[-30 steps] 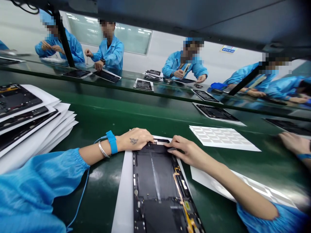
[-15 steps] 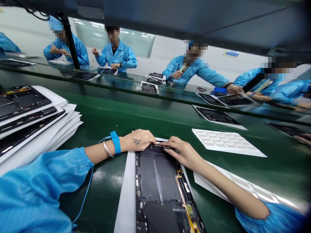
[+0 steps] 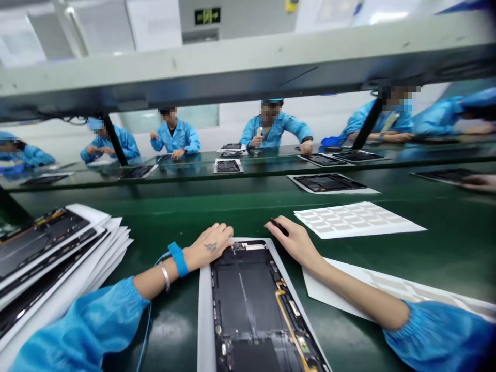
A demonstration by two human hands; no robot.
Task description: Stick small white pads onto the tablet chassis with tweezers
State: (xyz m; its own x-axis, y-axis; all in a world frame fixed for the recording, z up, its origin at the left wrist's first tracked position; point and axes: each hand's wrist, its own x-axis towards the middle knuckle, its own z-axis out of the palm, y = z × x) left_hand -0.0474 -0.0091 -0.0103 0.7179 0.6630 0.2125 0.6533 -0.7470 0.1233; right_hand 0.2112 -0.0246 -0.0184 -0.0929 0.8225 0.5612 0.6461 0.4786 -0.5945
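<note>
An opened tablet housing (image 3: 242, 294) lies lengthwise before me on white paper (image 3: 204, 320), with black inner parts and an orange flex cable (image 3: 289, 315) along its right side. My left hand (image 3: 213, 243), wearing a blue wrist strap (image 3: 179, 259), has its bent fingers closed on the housing's top left corner. The fingertips are partly hidden. Off the housing's top right, my right hand (image 3: 292, 237) is raised with a slim black tool (image 3: 279, 227) pinched in its fingers, apart from the housing. Whether the tool is a pair of tweezers I cannot make out.
A stack of housings and paper (image 3: 77, 258) stands at left. Two sticker sheets (image 3: 356, 219) lie at right, one partly beneath my right forearm. Another housing (image 3: 329, 182) lies farther back. Co-workers in blue sit across the bench, below a low overhead beam (image 3: 232, 77).
My right hand has lifted away from the housing's top edge with the black tool. My left hand has drawn slightly left to the corner. The camera has tilted up.
</note>
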